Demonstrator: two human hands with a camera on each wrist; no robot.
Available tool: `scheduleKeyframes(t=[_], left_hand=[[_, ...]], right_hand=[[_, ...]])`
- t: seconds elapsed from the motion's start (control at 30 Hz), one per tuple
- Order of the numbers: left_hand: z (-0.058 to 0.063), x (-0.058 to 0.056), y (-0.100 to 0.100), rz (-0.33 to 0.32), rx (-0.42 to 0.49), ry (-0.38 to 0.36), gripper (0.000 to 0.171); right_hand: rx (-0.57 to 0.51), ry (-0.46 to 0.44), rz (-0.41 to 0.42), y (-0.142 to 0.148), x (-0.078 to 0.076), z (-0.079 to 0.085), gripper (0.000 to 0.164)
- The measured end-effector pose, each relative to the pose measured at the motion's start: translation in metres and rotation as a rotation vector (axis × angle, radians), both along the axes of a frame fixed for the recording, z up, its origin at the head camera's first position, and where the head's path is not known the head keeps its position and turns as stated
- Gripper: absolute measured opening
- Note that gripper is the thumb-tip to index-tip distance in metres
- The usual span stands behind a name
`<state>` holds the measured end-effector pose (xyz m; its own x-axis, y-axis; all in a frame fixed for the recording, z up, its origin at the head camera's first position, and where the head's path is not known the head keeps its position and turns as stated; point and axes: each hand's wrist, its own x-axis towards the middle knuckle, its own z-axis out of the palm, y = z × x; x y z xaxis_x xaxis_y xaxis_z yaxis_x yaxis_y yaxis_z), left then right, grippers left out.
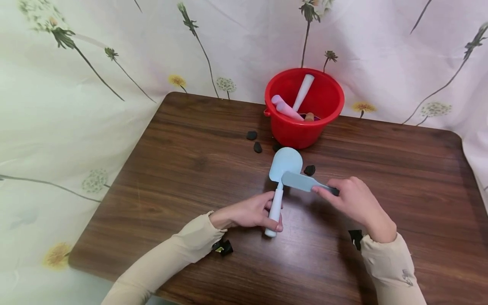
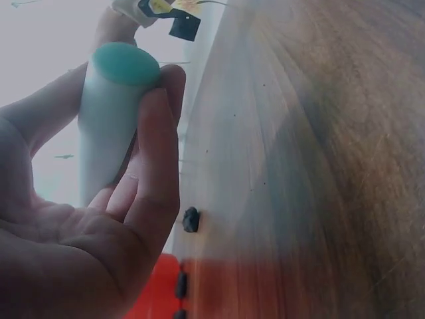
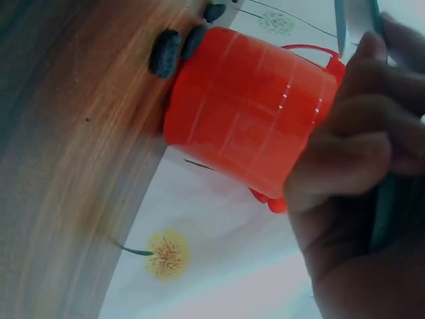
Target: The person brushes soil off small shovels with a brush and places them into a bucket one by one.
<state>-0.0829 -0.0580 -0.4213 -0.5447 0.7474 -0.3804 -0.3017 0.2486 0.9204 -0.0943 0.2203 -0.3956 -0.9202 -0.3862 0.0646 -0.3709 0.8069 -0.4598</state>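
My left hand (image 1: pixel 249 212) grips the pale handle of a light blue toy shovel (image 1: pixel 286 163), its rounded blade pointing toward the bucket. In the left wrist view the fingers and thumb wrap the handle (image 2: pixel 109 126), whose end is green. A flat blue-grey spatula (image 1: pixel 299 181) is in my right hand (image 1: pixel 356 201), held by its narrow handle. Its blade overlaps the base of the shovel's blade in the head view. The right wrist view shows curled fingers (image 3: pixel 358 166) around the spatula's handle, with the blade mostly out of frame.
A red bucket (image 1: pixel 295 135) stands at the back of the brown wooden table (image 1: pixel 183 169). Pink handles (image 1: pixel 287 111) and a white handle (image 1: pixel 303 91) lean inside it. Several black stones (image 1: pixel 309 170) lie before it. Flower-printed cloth (image 1: pixel 244 42) hangs behind.
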Motion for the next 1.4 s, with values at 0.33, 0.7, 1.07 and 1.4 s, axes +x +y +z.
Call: scheduleKeyframes(t=[0.33,0.7,1.07,1.4], left_hand=[[-0.001,0.002,-0.003,-0.038,-0.025,0.015,0.051],[-0.002,0.003,0.001,-0.051,-0.006,-0.024,0.052],[0.000,0.001,0.005,-0.081,0.019,-0.029,0.053],[0.000,0.008,0.001,-0.118,0.022,-0.033,0.047]], right_hand=[[0.043,0.232,-0.109,0.005,-0.005,0.002,0.034],[-0.040,0.462,-0.114,-0.001,-0.008,-0.004,0.066],[-0.046,0.176,0.038,-0.013,0.000,0.001,0.019],[-0.007,0.437,-0.091,-0.004,-0.002,0.001,0.062]])
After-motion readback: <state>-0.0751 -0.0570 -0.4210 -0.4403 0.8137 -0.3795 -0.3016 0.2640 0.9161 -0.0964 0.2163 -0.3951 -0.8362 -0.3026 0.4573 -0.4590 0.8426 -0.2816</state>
